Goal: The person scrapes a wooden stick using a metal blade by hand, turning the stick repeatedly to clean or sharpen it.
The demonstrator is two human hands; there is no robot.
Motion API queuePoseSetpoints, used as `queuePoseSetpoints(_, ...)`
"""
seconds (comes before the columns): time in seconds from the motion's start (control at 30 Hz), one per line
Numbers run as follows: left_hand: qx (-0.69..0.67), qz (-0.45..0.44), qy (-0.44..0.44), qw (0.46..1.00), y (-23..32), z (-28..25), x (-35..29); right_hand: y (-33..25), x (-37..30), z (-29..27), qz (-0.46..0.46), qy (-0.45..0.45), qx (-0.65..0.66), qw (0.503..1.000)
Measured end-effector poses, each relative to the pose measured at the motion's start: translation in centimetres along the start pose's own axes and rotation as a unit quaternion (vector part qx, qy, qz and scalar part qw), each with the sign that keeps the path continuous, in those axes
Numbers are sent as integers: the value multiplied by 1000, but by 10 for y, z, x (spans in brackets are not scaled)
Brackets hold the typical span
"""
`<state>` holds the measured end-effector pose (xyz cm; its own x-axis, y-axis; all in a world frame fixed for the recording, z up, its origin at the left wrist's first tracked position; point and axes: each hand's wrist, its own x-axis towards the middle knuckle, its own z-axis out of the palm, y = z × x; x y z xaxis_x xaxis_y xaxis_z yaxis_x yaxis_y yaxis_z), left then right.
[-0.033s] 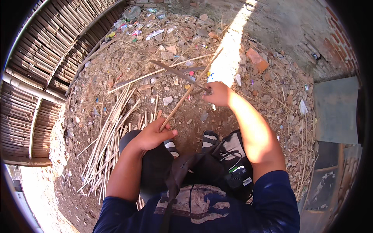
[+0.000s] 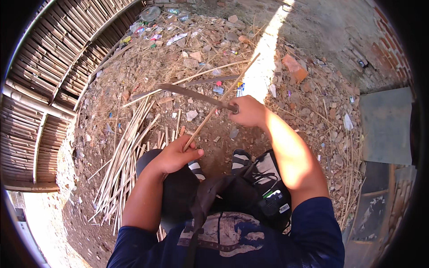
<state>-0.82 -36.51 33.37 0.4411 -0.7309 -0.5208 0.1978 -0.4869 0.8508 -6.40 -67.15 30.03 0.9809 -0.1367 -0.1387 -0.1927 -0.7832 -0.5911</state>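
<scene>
A thin bamboo stick slants up and away to the right from my left hand, whose fingers are wrapped round its near end. My right hand grips the handle of a machete. Its long dark blade points left and crosses the stick at about mid-length, seemingly against it. The handle is mostly hidden inside my fist. To the left of my knee lies a pile of pale, split bamboo sticks on the ground.
Rubble and dry litter cover the ground, with an orange brick at the far right. One long bamboo strip lies beyond my hands. A bamboo-slat panel stands left, a grey wall behind. My feet are close below the stick.
My right hand has come slightly nearer and left, drawing the machete down along the stick; its blade tip has swung left and nearer. My left hand stays put.
</scene>
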Motion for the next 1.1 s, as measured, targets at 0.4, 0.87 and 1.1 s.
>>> queuePoseSetpoints(0.4,15,37,-1,999,-14,1,5,-6,-3,-5,34,-24,12,999)
queuePoseSetpoints(0.87,90,61,2,994,-21,4,3,-5,-7,-14,66,-93,23,993)
queuePoseSetpoints(1.1,66,67,-4,996,-16,3,6,14,-9,-18,115,-35,53,991)
